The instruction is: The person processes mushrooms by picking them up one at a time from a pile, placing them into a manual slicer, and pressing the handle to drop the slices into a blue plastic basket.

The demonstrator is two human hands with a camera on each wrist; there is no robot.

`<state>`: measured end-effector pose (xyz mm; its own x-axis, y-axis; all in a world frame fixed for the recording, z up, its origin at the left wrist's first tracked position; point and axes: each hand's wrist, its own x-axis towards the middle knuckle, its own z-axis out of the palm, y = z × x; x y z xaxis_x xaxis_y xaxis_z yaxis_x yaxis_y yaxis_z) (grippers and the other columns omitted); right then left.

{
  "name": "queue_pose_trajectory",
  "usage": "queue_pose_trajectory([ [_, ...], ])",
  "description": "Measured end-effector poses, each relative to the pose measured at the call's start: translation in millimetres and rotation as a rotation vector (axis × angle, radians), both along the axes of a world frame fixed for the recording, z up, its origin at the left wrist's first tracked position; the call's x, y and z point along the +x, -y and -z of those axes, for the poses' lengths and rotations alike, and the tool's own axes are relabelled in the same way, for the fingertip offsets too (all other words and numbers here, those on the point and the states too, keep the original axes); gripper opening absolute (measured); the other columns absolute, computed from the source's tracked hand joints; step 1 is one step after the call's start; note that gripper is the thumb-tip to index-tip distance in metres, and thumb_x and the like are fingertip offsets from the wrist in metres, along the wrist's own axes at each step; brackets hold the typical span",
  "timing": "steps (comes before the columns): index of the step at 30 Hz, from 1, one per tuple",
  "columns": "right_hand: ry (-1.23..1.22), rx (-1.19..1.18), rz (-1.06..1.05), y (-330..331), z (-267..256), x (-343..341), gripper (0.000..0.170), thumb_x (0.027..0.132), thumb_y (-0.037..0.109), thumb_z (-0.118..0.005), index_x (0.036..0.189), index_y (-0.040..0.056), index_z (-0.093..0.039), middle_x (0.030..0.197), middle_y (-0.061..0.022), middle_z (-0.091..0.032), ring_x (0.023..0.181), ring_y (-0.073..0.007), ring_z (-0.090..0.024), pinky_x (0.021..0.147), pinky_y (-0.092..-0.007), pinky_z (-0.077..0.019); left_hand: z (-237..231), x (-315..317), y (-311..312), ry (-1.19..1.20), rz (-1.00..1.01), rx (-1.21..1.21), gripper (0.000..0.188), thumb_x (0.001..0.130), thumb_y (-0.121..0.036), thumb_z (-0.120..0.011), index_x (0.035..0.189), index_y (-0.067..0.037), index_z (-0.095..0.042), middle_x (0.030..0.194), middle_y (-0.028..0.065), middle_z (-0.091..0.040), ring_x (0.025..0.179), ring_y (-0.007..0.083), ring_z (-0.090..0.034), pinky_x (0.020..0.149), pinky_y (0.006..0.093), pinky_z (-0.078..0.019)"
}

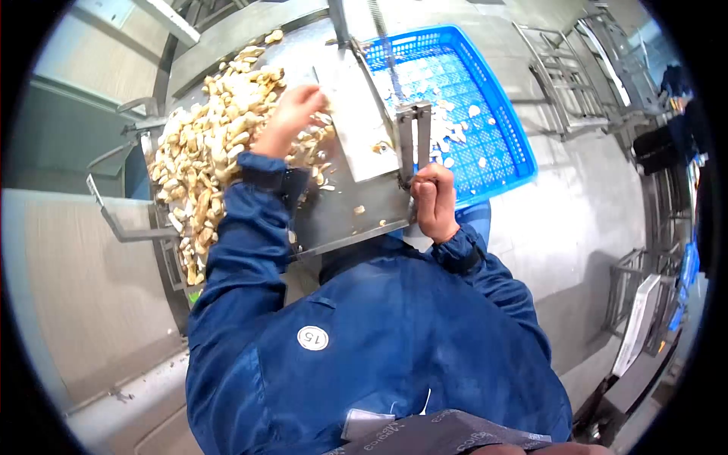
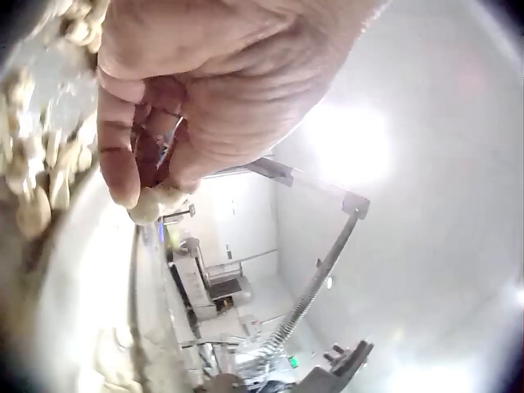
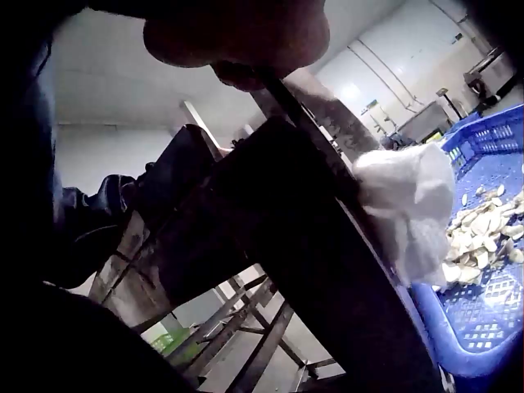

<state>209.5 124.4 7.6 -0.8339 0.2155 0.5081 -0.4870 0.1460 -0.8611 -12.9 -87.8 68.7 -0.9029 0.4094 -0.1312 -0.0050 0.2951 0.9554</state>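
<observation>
My left hand point(image 1: 292, 117) is raised over the right side of a heap of pale, brown-tinged mushrooms point(image 1: 220, 129). Its thumb and fingers pinch a small pale mushroom point(image 2: 151, 205), seen at the fingertips in the left wrist view. My right hand point(image 1: 436, 201) grips the near end of a metal lever point(image 1: 415, 140) on a slicer. Left of that lever lies a white board point(image 1: 353, 114), with a small mushroom piece point(image 1: 381, 148) at its near end, close to the lever. In the right wrist view the right-hand fingers point(image 3: 254, 41) are dark and partly cut off.
A blue perforated crate point(image 1: 500, 114) with white slices point(image 3: 483, 237) stands right of the slicer. A long spring point(image 1: 387, 38) rises behind the lever. White cloth or plastic point(image 3: 409, 205) is bunched between slicer and crate. Scraps lie on the metal tabletop point(image 1: 326, 220).
</observation>
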Motion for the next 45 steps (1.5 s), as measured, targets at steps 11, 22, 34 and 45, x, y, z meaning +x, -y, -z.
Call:
queue_pose_trajectory([
  [11,0.017,-0.037,-0.014,-2,11,2,0.017,0.101,0.017,-0.047,0.113,0.0042,-0.045,0.079,-0.0029,-0.051,0.063,-0.0090,-0.045,0.058,-0.0245,-0.0397,68,-23,-93,-0.115,-0.133,0.169,0.030,0.090,-0.021,-0.054,0.102,0.006,-0.063,0.072,0.0128,-0.065,0.057,0.0184,-0.066,0.052,0.0307,-0.0538],
  [22,-0.020,0.027,0.026,1,2,0,0.019,0.103,0.022,-0.043,0.112,0.0044,-0.042,0.077,-0.0029,-0.047,0.060,-0.0081,-0.042,0.054,-0.0234,-0.0364,51,6,-81,-0.398,-0.209,-0.094,0.033,0.086,-0.015,-0.067,0.110,0.006,-0.062,0.083,0.0143,-0.070,0.072,0.0175,-0.068,0.066,0.0272,-0.0544],
  [34,0.170,-0.235,-0.121,6,-123,-32,0.019,0.103,0.023,-0.045,0.112,0.0062,-0.041,0.075,0.0013,-0.044,0.058,-0.0049,-0.035,0.049,-0.0187,-0.0292,53,10,-84,-0.089,-0.165,0.157,0.025,0.087,-0.006,-0.067,0.107,0.010,-0.062,0.083,0.0114,-0.069,0.071,0.0128,-0.066,0.062,0.0223,-0.0543],
  [45,0.214,-0.219,-0.003,14,-95,-20,0.014,0.105,0.023,-0.036,0.103,0.0096,-0.041,0.067,-0.0004,-0.040,0.047,-0.0064,-0.032,0.040,-0.0209,-0.0273,65,7,-85,-0.137,-0.164,0.115,0.022,0.081,-0.014,-0.069,0.096,0.002,-0.070,0.078,0.0131,-0.071,0.069,0.0187,-0.071,0.065,0.0286,-0.0547],
])
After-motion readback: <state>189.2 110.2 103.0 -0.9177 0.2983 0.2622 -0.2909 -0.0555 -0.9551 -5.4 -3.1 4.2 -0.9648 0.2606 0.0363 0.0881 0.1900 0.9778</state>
